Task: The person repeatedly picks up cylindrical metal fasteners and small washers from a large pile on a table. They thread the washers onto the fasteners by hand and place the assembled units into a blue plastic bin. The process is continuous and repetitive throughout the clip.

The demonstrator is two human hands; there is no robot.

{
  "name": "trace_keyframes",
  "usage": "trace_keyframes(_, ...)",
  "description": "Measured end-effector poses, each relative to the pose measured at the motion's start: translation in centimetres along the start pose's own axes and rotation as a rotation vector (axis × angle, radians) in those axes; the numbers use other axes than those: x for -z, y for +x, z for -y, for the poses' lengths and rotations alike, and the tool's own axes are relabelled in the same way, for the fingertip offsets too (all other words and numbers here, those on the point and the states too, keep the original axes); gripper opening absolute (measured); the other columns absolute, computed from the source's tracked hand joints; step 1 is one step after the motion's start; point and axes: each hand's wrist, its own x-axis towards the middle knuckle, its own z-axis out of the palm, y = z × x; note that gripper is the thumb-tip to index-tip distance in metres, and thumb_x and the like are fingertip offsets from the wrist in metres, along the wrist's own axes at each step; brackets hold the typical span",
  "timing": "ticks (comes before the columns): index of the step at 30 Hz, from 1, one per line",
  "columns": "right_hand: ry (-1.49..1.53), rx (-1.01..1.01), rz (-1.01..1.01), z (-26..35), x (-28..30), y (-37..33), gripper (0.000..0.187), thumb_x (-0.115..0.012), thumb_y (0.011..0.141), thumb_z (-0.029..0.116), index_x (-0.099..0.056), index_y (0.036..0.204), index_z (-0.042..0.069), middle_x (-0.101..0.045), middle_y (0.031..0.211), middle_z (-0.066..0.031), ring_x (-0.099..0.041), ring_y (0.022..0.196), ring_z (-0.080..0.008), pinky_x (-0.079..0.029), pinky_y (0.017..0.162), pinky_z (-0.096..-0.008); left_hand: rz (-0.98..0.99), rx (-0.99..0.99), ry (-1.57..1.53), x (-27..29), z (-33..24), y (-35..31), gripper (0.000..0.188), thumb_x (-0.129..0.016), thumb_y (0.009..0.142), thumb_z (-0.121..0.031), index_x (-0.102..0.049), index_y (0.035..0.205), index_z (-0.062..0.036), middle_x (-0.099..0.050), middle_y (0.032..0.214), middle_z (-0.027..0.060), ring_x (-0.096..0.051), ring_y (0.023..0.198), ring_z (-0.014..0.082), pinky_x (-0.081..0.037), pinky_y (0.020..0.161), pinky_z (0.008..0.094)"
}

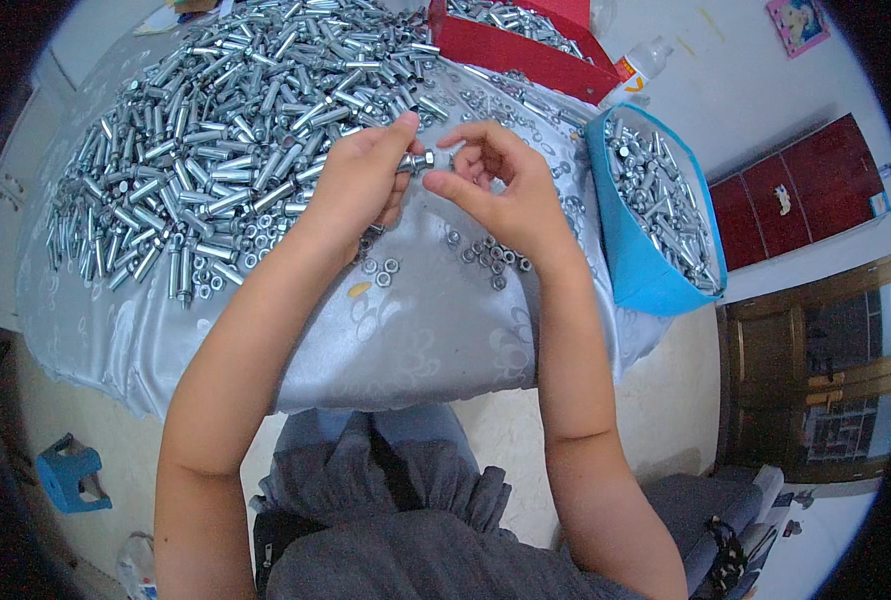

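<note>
My left hand [363, 180] is closed on a silver sleeve anchor bolt [417, 162], whose end with a hex nut points right, toward my other hand. Just beside that end is my right hand [510, 185], its thumb and forefinger apart and its other fingers curled in. A small shiny bit of metal shows by the curled fingers, too small to name. Under and to the left of my left hand spreads a large heap of anchor bolts [235, 130]. Loose hex nuts [495, 255] lie on the cloth below my hands.
A grey satin cloth [405, 350] covers the table. At the right edge stands a blue fabric bin [620, 235] full of bolts; a red box [525, 55] with more bolts is at the back. Washers [485, 105] lie scattered between. A plastic bottle [645, 65] lies behind the blue bin.
</note>
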Motion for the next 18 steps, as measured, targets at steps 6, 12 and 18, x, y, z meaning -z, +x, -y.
trace_keyframes(6, 0.019, 0.149, 0.018, -0.7, -0.2, 0.3, 0.024, -0.068, 0.07, 0.013, -0.061, 0.091, 0.006, -0.056, 0.074, -0.0009, -0.046, 0.063, -0.005, -0.039, 0.057, -0.0193, 0.003, -0.001, 0.019, -0.4, -0.2, -0.2, 0.034, -0.05, 0.082, -0.045, -0.05, 0.08, -0.0108, -0.036, 0.051, -0.0067, -0.027, 0.039, 0.004, -0.019, 0.036, 0.0199)
trace_keyframes(12, -0.113, -0.072, 0.129, -0.4, 0.7, -0.1, 0.022, -0.068, 0.07, 0.016, -0.061, 0.087, 0.005, -0.058, 0.075, -0.0024, -0.048, 0.061, -0.0079, -0.04, 0.055, -0.0215, -0.026, -0.014, 0.072, -0.4, -0.1, -0.5, 0.034, -0.05, 0.082, -0.045, -0.052, 0.078, -0.0105, -0.035, 0.051, -0.0066, -0.027, 0.038, 0.0035, -0.018, 0.036, 0.0199)
trace_keyframes(18, -0.133, 0.215, -0.029, 0.0, 0.2, 0.2, 0.014, -0.067, 0.071, 0.015, -0.063, 0.081, 0.006, -0.054, 0.068, 0.0029, -0.047, 0.061, -0.0051, -0.037, 0.055, -0.0187, 0.004, -0.022, 0.047, -0.3, -0.4, -0.4, 0.038, -0.051, 0.082, -0.042, -0.054, 0.08, -0.0049, -0.039, 0.052, -0.0031, -0.032, 0.04, 0.0057, -0.023, 0.037, 0.0207)
